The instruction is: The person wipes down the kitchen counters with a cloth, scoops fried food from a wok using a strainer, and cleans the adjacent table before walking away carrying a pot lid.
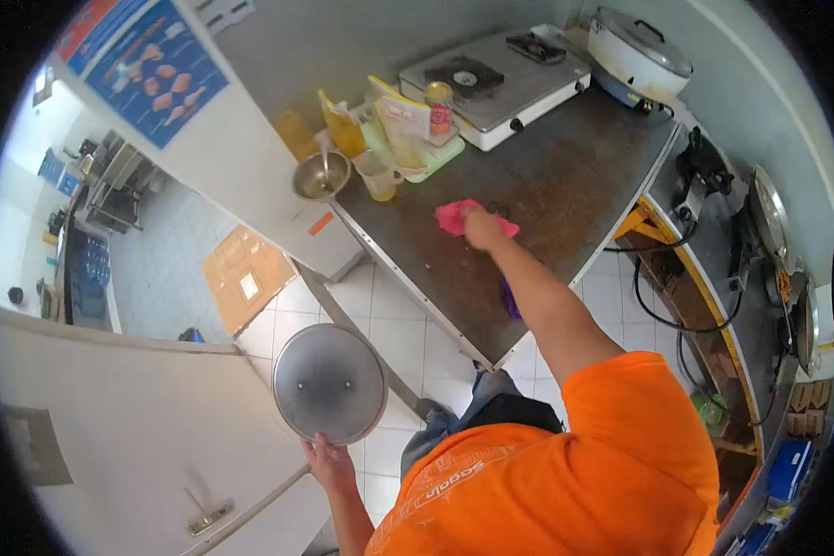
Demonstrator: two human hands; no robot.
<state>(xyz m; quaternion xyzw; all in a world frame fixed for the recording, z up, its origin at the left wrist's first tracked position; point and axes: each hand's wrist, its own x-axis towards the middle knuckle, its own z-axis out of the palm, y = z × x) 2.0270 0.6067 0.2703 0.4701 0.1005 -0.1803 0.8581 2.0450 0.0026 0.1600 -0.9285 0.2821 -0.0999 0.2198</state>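
Observation:
A round grey metal lid is held at its lower edge by my left hand, out over the floor beside the table. My right hand is closed on a pink cloth, which lies against the dark tabletop. Part of a purple object shows behind my right forearm, near the table's front corner. Left of the cloth are a clear measuring jug and a metal bowl with a utensil in it.
A two-burner stove stands at the back, beside a white lidded pot. Yellow packets and a can stand by a green tray. At right, a shelf unit holds pans and hanging cables.

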